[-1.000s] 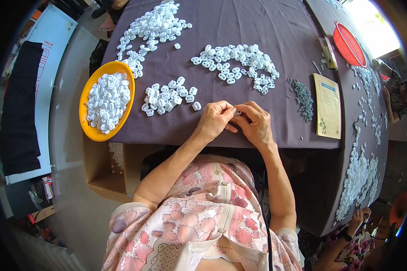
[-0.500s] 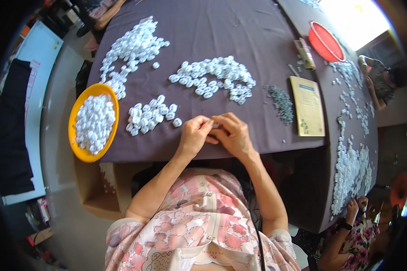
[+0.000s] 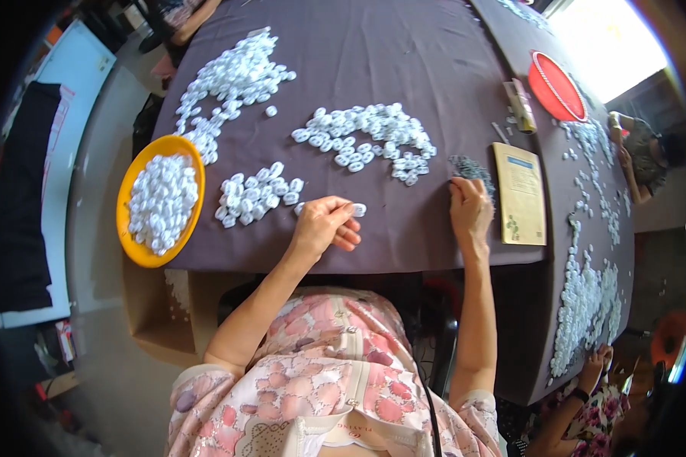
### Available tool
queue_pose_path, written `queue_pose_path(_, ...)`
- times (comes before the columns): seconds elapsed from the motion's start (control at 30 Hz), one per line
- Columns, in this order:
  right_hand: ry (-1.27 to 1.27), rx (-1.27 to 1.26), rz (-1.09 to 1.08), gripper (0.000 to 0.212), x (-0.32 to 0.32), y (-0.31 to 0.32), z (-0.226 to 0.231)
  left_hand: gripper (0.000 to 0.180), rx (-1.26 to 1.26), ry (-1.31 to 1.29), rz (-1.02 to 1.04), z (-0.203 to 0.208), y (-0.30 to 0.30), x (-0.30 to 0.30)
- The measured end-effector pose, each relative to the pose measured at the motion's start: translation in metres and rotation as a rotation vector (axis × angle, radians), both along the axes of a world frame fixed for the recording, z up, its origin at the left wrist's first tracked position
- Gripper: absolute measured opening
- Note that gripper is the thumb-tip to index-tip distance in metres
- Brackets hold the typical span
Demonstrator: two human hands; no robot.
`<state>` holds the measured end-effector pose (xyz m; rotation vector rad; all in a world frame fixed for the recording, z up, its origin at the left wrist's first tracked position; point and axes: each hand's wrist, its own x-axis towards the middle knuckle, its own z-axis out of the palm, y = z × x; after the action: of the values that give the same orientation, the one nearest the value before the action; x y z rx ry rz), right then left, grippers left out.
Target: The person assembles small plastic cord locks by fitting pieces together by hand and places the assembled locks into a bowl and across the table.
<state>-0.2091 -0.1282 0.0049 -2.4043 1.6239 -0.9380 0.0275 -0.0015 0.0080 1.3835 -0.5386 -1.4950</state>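
Between thumb and fingers, my left hand [image 3: 325,226] pinches a small white oval plastic piece [image 3: 360,209] above the table's near edge. My right hand [image 3: 471,206] reaches to a pile of tiny dark grey parts [image 3: 472,169]; its fingers are drawn together at the pile's near side, and whatever is in them is too small to make out. Left of my left hand lies a small heap of similar white pieces [image 3: 256,195]. Ahead of both hands spreads a larger group of white pieces [image 3: 389,126].
An orange bowl [image 3: 199,206] full of white pieces stands at the left edge, with another heap [image 3: 240,70] beyond it. Right of my right hand lies a tan booklet [image 3: 520,198]. A red basket [image 3: 536,76] sits farther off. Other people work at the right-hand table [image 3: 545,320].
My hands have come apart. The right one has moved right to the grey parts, while the left has stayed near the middle with the white piece.
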Motion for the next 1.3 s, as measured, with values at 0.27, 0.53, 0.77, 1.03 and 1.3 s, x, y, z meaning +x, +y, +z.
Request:
queue_pose_path(0.27,0.165,0.007,-0.006,0.009,0.01,-0.002,-0.003,0.02,-0.035,0.036,0.021,-0.007,0.001,0.003)
queue_pose_path(0.53,-0.126,0.053,0.131,0.003,0.02,0.021,-0.002,0.017,-0.03,-0.486,-0.007,0.012,0.013,0.023)
queue_pose_path(0.77,-0.255,0.052,0.159,0.005,0.026,0.028,-0.006,0.01,-0.211,-1.279,0.098,0.01,0.02,0.043)
queue_pose_path(1.03,-0.303,0.022,0.152,0.006,0.027,0.032,-0.012,0.009,-0.66,-1.161,-0.09,0.007,-0.051,-0.04)
queue_pose_path(1.3,-0.317,0.02,0.15,0.007,0.026,0.032,-0.012,0.009,-0.688,-1.354,-0.174,-0.016,-0.085,-0.062)
